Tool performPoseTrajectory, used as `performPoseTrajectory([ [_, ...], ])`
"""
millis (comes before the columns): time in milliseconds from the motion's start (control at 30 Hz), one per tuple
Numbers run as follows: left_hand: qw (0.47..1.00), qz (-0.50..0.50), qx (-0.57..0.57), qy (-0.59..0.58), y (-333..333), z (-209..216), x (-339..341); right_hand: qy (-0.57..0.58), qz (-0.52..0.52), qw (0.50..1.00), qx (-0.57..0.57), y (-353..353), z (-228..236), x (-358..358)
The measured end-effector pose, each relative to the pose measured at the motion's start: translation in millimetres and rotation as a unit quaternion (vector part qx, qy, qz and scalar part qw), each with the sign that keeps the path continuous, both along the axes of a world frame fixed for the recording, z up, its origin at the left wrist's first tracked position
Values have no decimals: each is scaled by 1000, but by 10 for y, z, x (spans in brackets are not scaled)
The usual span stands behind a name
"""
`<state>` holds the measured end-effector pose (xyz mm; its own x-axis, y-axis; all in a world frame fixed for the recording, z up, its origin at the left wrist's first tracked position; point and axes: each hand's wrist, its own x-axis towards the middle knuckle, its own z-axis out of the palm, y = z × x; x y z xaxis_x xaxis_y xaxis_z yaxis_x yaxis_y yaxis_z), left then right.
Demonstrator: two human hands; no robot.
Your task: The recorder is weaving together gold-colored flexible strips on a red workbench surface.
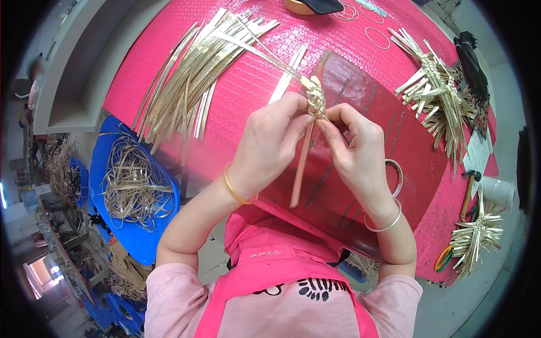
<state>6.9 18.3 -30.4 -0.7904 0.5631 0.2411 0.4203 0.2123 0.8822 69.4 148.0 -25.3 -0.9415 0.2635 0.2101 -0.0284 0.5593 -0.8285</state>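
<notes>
Braid [316,100] of gold strips is up over the left edge of the dark red board [422,149], and both hands are on it. Left hand [270,135] has thumb and index pinched in on its lower left side, right hand [356,143] does the same from the right, so the fingers [331,134] on both are pretty much closed around the braid's lower end. Loose strips [264,56] run off its top toward the upper left, and a brownish stick [302,169] points down from under the fingers

Board sits on a pink counter [239,101], with a fat pile of gold strips [191,73] over on the left. Off the left side there's a blue bin [149,242] with a tangle of strips [132,180] in it. Right side has finished-looking bundles [434,70] heaped up, plus another bundle [479,234] lower down near some coloured bands [443,259]
</notes>
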Motion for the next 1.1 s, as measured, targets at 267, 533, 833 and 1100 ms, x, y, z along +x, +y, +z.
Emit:
performPoseTrajectory([
  [267,980,-79,-1,-185,-54,156,-151,5,61,976,-211,137,-77,-83],
  [533,966,-81,-57,240,-72,-38,-175,-59,37,991,-115,89,-26,-33],
  [833,992,-80,-20,96,-57,82,-82,-186,147,799,-553,153,3,-70],
  [1100,913,-28,191,-360,-91,6,25,-74,52,913,-398,-47,-170,-79],
])
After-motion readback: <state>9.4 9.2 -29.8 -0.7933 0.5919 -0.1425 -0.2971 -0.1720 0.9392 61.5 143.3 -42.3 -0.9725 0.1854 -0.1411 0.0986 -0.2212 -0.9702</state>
